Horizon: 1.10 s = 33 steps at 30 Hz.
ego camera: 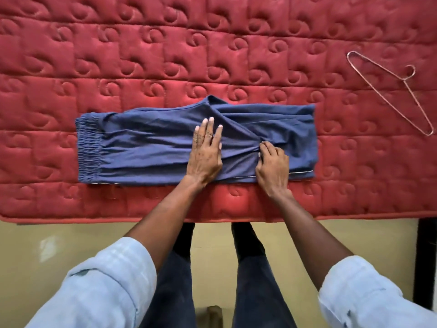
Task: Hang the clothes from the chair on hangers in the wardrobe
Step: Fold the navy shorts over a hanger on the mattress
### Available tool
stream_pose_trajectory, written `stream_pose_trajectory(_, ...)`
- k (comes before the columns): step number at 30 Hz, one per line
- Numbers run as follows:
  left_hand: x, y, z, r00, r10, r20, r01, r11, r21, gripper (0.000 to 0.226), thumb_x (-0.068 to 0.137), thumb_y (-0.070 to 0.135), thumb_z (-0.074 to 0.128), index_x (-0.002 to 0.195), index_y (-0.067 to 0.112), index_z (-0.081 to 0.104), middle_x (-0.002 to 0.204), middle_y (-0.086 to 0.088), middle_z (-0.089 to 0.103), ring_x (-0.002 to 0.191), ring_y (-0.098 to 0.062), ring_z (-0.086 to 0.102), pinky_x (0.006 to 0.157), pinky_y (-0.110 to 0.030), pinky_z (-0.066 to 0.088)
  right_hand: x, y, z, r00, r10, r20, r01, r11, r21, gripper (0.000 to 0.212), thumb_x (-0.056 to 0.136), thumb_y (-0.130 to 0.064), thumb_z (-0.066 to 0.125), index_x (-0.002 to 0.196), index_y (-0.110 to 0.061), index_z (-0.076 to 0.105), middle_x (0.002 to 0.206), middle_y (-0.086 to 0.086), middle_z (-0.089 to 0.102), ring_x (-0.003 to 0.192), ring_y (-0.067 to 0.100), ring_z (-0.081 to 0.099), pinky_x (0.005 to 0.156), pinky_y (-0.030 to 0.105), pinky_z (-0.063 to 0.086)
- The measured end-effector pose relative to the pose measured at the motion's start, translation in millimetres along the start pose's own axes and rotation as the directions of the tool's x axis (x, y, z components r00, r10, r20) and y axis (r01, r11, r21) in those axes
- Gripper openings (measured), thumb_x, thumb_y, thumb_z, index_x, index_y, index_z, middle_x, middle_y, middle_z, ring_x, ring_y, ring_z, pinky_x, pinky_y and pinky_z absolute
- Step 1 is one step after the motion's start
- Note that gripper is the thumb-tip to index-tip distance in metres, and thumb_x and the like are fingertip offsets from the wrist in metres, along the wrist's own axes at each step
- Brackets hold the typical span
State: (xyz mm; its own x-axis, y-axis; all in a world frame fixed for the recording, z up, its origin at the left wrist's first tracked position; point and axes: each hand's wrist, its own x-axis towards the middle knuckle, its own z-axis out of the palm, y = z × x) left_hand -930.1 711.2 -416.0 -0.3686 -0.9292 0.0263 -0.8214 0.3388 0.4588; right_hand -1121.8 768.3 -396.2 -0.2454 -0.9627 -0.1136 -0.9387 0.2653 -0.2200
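Left hand point(205, 153) flat, fingers straight, pinning blue trousers point(151, 147) mid-frame on the mattress point(142, 55); right hand point(272, 165) pinching a crease. Smooth rightward before fetching wire hanger point(387, 91), upper right.

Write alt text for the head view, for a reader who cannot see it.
A person's left hand presses flat on folded blue trousers on a red quilted mattress, while the right hand pinches a bunched crease in the cloth. A wire hanger lies untouched at far right.
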Motion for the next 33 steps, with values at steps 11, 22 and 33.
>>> stream_pose_trajectory(11,76,94,65,0.983,0.064,-0.174,-0.046,0.993,0.107,0.022,0.085,0.017,0.064,0.105,0.009,0.068,0.109,-0.015,0.062,0.11,-0.031,0.041,0.106,-0.048,0.032,98,126,-37,0.963,0.26,-0.072,-0.219,0.91,0.351,0.026,0.085,-0.025,0.061,0.104,-0.008,0.069,0.101,0.016,0.064,0.098,0.035,0.058,0.089,0.043,0.041)
stream_pose_trajectory(22,65,117,76,0.97,0.031,-0.239,-0.014,0.997,0.072,0.012,0.081,0.006,0.062,0.089,0.014,0.066,0.09,-0.006,0.062,0.098,-0.023,0.046,0.091,-0.039,0.031,105,140,-39,0.919,0.362,0.157,-0.355,0.584,0.73,0.037,0.075,0.005,0.06,0.067,-0.026,0.042,0.067,-0.01,0.047,0.061,0.001,0.044,0.061,0.017,0.037)
stream_pose_trajectory(33,70,114,72,0.968,-0.076,-0.238,0.101,0.991,0.091,0.034,0.074,0.012,0.055,0.106,0.015,0.067,0.102,-0.007,0.063,0.102,-0.024,0.045,0.093,-0.04,0.03,118,143,-51,0.94,0.201,0.274,-0.34,0.512,0.789,0.014,0.085,-0.001,0.063,0.089,-0.013,0.066,0.081,0.003,0.062,0.068,0.0,0.052,0.069,0.014,0.042)
